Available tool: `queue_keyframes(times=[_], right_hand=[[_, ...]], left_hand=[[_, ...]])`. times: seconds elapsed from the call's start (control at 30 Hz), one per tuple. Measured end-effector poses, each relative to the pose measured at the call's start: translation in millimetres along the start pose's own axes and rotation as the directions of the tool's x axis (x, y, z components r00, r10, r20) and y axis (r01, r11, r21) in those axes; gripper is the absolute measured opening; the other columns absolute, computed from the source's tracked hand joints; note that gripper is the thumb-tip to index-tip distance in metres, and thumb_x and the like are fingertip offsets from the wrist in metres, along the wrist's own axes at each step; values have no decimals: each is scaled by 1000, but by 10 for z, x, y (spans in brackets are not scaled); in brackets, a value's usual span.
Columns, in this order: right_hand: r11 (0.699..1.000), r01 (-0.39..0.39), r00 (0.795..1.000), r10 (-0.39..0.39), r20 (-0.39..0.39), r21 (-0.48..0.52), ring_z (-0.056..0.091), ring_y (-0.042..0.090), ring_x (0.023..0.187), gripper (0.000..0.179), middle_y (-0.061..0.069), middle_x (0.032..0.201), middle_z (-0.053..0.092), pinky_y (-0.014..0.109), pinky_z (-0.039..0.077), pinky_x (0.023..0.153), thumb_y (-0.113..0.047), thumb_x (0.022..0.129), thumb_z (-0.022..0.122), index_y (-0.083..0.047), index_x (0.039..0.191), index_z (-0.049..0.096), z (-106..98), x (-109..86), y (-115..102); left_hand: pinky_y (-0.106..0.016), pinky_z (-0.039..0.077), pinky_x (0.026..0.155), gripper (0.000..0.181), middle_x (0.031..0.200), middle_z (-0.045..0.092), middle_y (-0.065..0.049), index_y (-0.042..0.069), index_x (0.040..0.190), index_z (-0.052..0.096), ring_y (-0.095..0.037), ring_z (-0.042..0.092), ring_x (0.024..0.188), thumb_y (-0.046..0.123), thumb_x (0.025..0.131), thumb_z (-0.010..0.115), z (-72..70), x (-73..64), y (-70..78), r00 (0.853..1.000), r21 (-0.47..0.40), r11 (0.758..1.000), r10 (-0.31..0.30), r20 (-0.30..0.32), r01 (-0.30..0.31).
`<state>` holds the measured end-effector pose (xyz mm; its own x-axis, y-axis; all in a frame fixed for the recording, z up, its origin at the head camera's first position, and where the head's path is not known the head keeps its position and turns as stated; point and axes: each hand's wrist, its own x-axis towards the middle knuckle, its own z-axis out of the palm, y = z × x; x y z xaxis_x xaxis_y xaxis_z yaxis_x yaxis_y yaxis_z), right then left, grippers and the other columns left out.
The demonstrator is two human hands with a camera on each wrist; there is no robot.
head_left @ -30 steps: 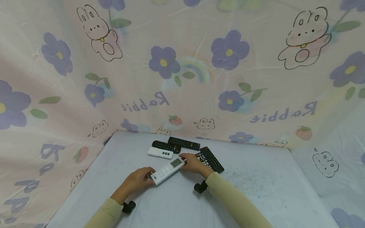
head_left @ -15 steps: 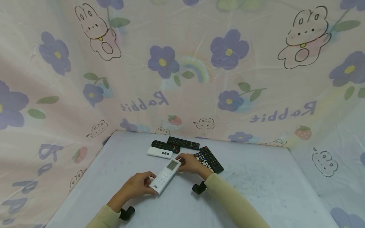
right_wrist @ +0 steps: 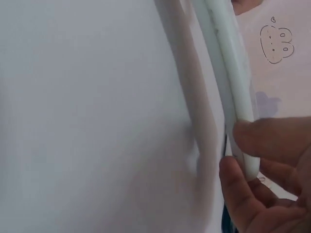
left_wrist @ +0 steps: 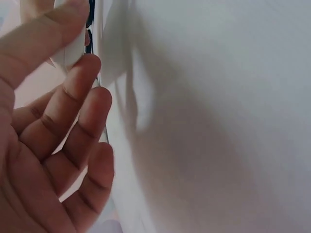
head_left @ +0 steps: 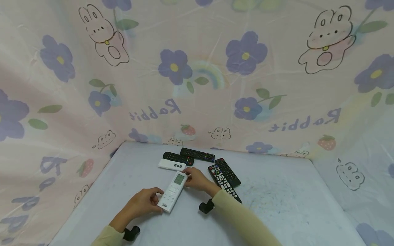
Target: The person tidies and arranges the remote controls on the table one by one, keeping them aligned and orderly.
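A white remote control point(head_left: 173, 192) with a small grey screen and pale buttons is held between both hands, slanting with its screen end away from me. My left hand point(head_left: 142, 204) pinches the near end between thumb and fingers. At the far end, the thumb and fingers of my right hand point(head_left: 197, 179) grip the remote's corner. The right wrist view shows the white edge of the remote point(right_wrist: 238, 87) pinched there, a little above the cloth. In the left wrist view, the left fingers point(left_wrist: 80, 116) curl beside it, and only a strip of it shows.
Behind the hands lie a second white remote point(head_left: 171, 165) and two black remotes, one rounded point(head_left: 178, 158) and one long point(head_left: 197, 154). To the right, a black remote with white buttons point(head_left: 224, 183) lies against another black remote point(head_left: 228, 172). A printed curtain point(head_left: 203, 102) encloses the white table point(head_left: 286, 201).
Both hands have moved left and slightly nearer with the white remote, which has turned to point more directly away. The remote with white buttons, earlier partly covered by the right hand, shows more fully.
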<state>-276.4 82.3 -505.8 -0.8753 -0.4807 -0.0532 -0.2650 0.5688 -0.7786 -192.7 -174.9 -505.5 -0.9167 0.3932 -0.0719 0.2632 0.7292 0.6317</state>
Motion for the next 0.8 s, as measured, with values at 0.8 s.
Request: queue_keyframes(times=[0.8], right_hand=[[999, 3, 1000, -3, -8, 33, 58, 9, 86, 43, 8, 113, 58, 19, 51, 74, -4, 78, 76, -6, 119, 63, 262, 145, -111]], left_hand=[[-22, 41, 55, 68, 73, 57, 12, 17, 120, 60, -4, 50, 63, 37, 62, 89, -66, -102, -103, 999, 44, 998, -36, 13, 36]])
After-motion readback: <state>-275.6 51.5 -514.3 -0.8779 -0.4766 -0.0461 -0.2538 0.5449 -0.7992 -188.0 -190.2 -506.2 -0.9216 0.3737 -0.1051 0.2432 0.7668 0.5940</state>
